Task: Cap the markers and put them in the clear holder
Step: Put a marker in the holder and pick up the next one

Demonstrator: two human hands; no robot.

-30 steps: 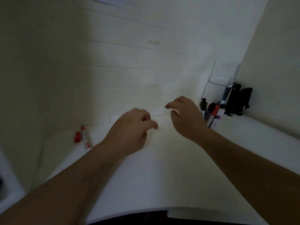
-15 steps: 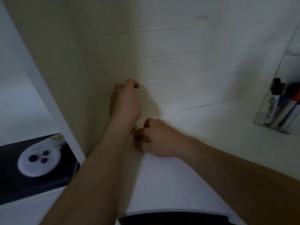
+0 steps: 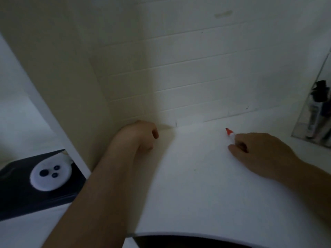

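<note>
We see a white shelf [image 3: 206, 185] filling the lower middle of the frame, backed by a white tiled wall [image 3: 179, 77]. At the right edge stands the clear holder [image 3: 304, 120], with several capped markers already upright inside it. Our left hand [image 3: 141, 138] sits left of centre, in the corner where the shelf meets the wall, fingers curled; we cannot tell whether it holds the cap, since nothing shows inside the fist. Our right hand [image 3: 259, 151], right of centre and near the holder, pinches the red marker [image 3: 231, 134], whose bare red tip points toward the upper left. We judge the step in hand to be capping this marker. Next the hands must meet, the cap pressed squarely onto the tip, before the marker goes into the holder.
</note>
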